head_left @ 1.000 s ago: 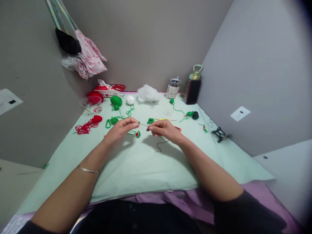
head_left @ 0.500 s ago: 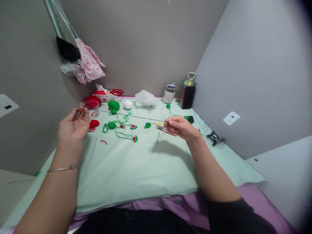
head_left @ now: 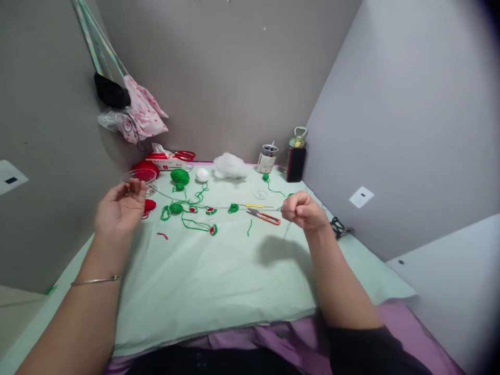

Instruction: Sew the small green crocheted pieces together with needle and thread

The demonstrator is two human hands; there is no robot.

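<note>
A thin dark thread (head_left: 164, 195) spans the air between my hands, sagging slightly and blurring toward the right. My left hand (head_left: 119, 209), palm turned up, pinches one end at the fingertips. At the other side my right hand (head_left: 307, 211) is closed on the thread, and a faint tail hangs below it. Beneath the thread lie orange-handled thread snips (head_left: 267, 217), a yellow-handled crochet hook (head_left: 253, 205) and a small coil of green yarn (head_left: 233, 208). Small red-and-green crocheted pieces (head_left: 213, 229) lie on the cloth, trailing green yarn.
Green yarn balls (head_left: 179, 176), a white ball (head_left: 202, 175) and fluffy stuffing (head_left: 230, 166) sit toward the back wall. A tissue box (head_left: 166, 161), red scissors (head_left: 185, 155), a pen can (head_left: 267, 159) and a phone (head_left: 296, 165) stand there too. A clear plastic lid (head_left: 135, 175) is behind my left hand.
My right hand has moved right, farther from my left hand, drawing along the thread. The thread was straighter before and now bends near the left. My left hand has barely moved.
</note>
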